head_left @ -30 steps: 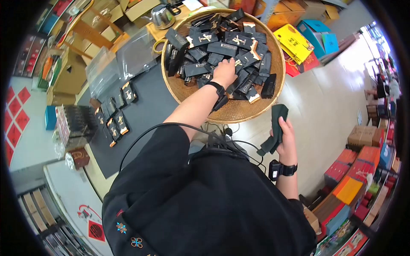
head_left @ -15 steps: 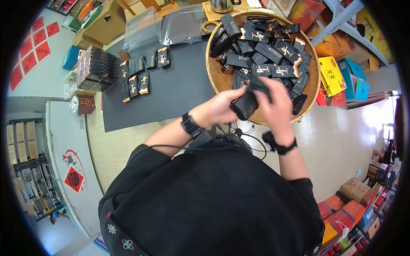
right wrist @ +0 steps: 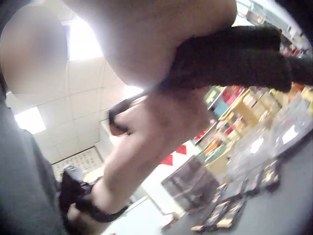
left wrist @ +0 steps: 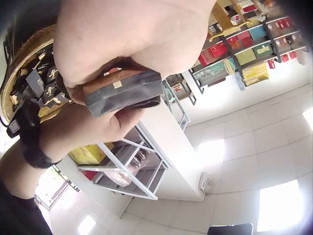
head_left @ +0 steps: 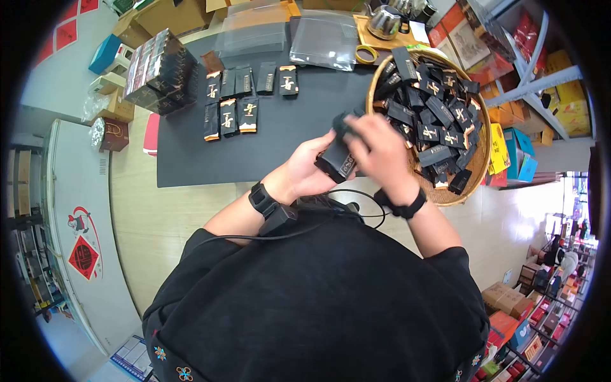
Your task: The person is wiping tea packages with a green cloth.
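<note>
In the head view my left hand grips a black packet with light lettering, above the table's front edge. Over the packet's upper end, my right hand holds a dark green cloth against it; motion blurs these fingers. The left wrist view shows the packet's narrow side between thumb and fingers. Folds of the cloth hang from the right hand in the right wrist view. Similar black packets fill a round woven basket to the right.
On the dark table mat, several packets lie in two rows. Clear plastic covers, a yellow tape roll and a metal kettle stand behind. Stacked dark boxes occupy the left corner.
My left hand has come out of the basket with a packet, and the right hand has brought the cloth onto it. Both hands have shifted left from the basket's edge as the head view turned.
</note>
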### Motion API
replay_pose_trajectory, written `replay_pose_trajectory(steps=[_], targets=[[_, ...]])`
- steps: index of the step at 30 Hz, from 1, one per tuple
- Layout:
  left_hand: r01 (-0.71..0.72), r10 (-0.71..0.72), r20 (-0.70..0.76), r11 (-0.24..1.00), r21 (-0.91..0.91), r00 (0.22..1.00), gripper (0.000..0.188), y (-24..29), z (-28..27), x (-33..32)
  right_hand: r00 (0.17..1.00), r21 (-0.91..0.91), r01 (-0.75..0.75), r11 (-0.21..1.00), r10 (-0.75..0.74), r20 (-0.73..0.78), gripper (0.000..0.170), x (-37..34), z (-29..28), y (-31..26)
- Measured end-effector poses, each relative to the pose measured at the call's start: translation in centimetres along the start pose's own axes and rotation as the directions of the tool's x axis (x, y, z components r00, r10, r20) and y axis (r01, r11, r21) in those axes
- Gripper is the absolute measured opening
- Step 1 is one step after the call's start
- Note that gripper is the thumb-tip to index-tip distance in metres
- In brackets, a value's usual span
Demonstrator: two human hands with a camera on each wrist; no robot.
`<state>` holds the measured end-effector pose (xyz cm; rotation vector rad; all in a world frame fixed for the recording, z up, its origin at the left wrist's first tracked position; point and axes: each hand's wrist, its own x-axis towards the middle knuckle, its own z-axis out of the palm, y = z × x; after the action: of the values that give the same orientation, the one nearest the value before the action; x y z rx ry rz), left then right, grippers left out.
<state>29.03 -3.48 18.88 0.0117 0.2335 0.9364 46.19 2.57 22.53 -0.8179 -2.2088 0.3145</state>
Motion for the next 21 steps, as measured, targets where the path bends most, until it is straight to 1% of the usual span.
replay_pose_trajectory(steps=[1,2,4,5,6,7,8,9,10,11,12,13,15,16,17,19,20,21], targets=[[-0.005,0.006,0.032,1.000,-0.028,0.999,0.042,0.9,-0.7,-0.7,0.996,0.068,0.078,0.995,-0.080,0.026,0.035,0.0,1.1,-2.0],[-0.005,0.009,0.062,0.998,-0.056,0.998,0.044,1.7,-1.9,-1.4,0.989,0.087,0.123,0.989,-0.129,0.076,0.038,0.4,1.6,-3.7],[-0.003,0.016,0.128,0.995,-0.102,0.992,0.048,3.4,-3.1,-2.6,0.987,0.002,0.129,0.992,-0.129,0.093,0.037,2.1,2.6,-4.1],[0.022,-0.011,0.144,0.997,-0.075,0.989,0.048,4.1,-3.4,-3.2,0.987,-0.040,0.131,0.991,-0.126,0.103,0.037,3.0,3.0,-4.0],[0.046,-0.037,0.159,0.998,-0.050,0.987,0.048,4.7,-2.6,-4.0,0.998,-0.122,0.025,0.992,-0.018,0.057,0.035,3.8,3.9,-2.8],[0.069,-0.064,0.174,0.997,-0.023,0.983,0.048,5.3,-2.2,-4.6,0.999,-0.118,-0.033,0.993,0.036,0.024,0.032,4.6,4.5,-2.0],[0.083,-0.067,0.212,0.995,-0.064,0.975,0.050,5.7,-2.5,-4.9,0.999,-0.080,0.005,0.997,-0.002,0.036,0.032,4.7,5.0,-2.4],[0.054,-0.029,0.225,0.993,-0.103,0.974,0.051,6.3,-3.3,-5.0,0.998,-0.041,0.045,0.998,-0.043,0.046,0.032,4.7,5.4,-3.5],[0.029,0.005,0.233,0.989,-0.143,0.973,0.052,6.6,-4.2,-5.1,0.990,0.047,0.037,0.998,-0.042,0.133,0.036,4.2,5.7,-5.6],[0.009,0.035,0.236,0.983,-0.184,0.971,0.054,7.0,-4.9,-5.3,0.979,0.092,0.114,0.989,-0.127,0.159,0.039,3.8,6.1,-7.2],[0.039,-0.029,0.137,0.997,-0.073,0.990,0.054,7.6,-5.0,-5.9,0.974,0.084,0.131,0.988,-0.144,0.174,0.038,3.9,6.3,-7.7],[0.035,-0.019,0.177,0.996,-0.085,0.984,0.053,8.1,-5.0,-5.9,0.969,0.073,0.148,0.986,-0.160,0.188,0.037,4.2,6.5,-7.8],[0.037,-0.004,0.245,0.990,-0.132,0.969,0.051,8.0,-4.9,-6.2,0.992,-0.126,0.062,0.990,-0.047,0.118,0.035,5.5,7.0,-5.8],[0.075,-0.057,0.242,0.995,-0.067,0.969,0.048,8.2,-4.8,-6.2,0.998,-0.153,0.002,0.988,0.008,0.065,0.033,6.0,7.3,-4.2],[0.043,-0.025,0.193,0.995,-0.088,0.981,0.046,8.2,-4.4,-6.3,0.996,-0.147,-0.035,0.988,0.047,0.078,0.035,6.1,7.3,-3.6],[-0.031,0.042,0.088,0.992,-0.123,0.995,0.042,8.2,-3.6,-6.5,0.992,-0.046,0.047,0.998,-0.041,0.122,0.037,5.2,7.7,-5.9],[-0.053,0.061,0.086,0.994,-0.099,0.994,0.040,8.3,-5.3,-6.0,0.983,0.027,0.107,0.994,-0.110,0.150,0.042,4.7,7.9,-7.4],[-0.052,0.060,0.086,0.995,-0.082,0.994,0.040,8.4,-5.2,-6.1,0.968,0.036,0.167,0.985,-0.171,0.182,0.044,4.4,7.7,-8.5]])
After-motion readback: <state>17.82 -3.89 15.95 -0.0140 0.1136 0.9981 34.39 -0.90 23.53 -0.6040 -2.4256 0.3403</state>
